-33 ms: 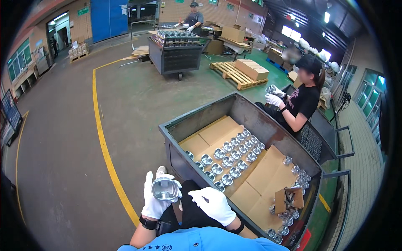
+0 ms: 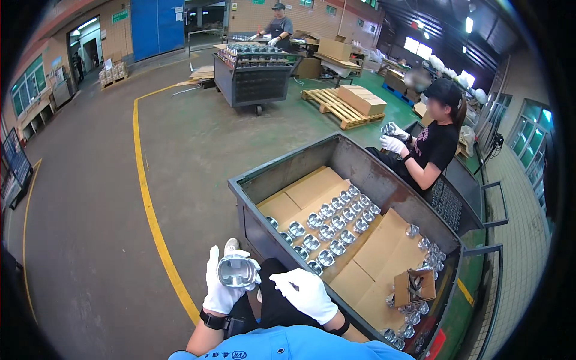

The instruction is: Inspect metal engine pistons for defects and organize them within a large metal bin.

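My left hand [image 2: 221, 294], in a white glove, is closed around a shiny metal piston [image 2: 237, 272] held over my lap. The piston's hollow side faces me. Just right of it is my white-gloved right hand [image 2: 309, 295], its thumb and fingers pinched together and apart from the piston. Whatever the pinch holds, if anything, is too small to make out. Beside my right hand stands a grey metal cart [image 2: 240, 191]. Rows of similar pistons [image 2: 327, 231] stand on cardboard inside it.
A small cardboard box [image 2: 414, 288] with dark metal pieces sits among more pistons in the cart. Across the cart, a co-worker [image 2: 441, 132] handles a metal part. Another loaded cart [image 2: 252, 81], a wooden pallet [image 2: 327, 108] and another person [image 2: 279, 27] are farther off.
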`<state>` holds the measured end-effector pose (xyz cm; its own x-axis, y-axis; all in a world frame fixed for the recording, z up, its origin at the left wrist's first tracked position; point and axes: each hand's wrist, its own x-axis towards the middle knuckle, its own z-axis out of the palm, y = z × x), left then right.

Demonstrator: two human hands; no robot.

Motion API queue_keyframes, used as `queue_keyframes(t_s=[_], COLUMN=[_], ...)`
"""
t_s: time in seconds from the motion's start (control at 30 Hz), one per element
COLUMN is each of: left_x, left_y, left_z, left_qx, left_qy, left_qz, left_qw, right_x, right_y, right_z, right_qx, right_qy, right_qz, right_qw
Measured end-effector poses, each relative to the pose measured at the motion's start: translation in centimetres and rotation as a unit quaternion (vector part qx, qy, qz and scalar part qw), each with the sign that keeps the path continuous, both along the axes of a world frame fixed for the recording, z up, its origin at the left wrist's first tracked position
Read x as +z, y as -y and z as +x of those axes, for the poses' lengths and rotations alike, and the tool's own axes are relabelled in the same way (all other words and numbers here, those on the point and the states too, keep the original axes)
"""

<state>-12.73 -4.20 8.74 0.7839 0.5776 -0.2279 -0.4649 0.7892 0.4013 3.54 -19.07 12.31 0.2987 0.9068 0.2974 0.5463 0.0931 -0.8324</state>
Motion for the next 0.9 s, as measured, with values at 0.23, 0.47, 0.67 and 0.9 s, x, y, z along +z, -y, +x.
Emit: queue_keyframes(t_s=[0.23,0.47,0.67,0.9], left_x=[0.1,-0.9,-0.9,-0.1], left_y=[0.0,-0.5,-0.3,-0.2], left_z=[-0.2,0.0,-0.6,-0.8], left_qx=[0.004,-0.02,-0.031,-0.004], left_qy=[-0.004,0.069,0.058,0.0], left_qz=[-0.015,-0.014,-0.029,0.015], left_qw=[1.0,0.997,0.997,1.0], right_x=[0.1,0.4,-0.3,0.8], right_y=[-0.3,-0.6,-0.3,-1.4], right_z=[0.1,0.2,-0.1,-1.1], right_qx=[0.005,0.01,0.025,0.049], right_qy=[0.012,-0.005,-0.038,-0.087], right_qz=[0.013,0.014,-0.014,-0.011], right_qw=[1.0,1.0,0.999,0.995])
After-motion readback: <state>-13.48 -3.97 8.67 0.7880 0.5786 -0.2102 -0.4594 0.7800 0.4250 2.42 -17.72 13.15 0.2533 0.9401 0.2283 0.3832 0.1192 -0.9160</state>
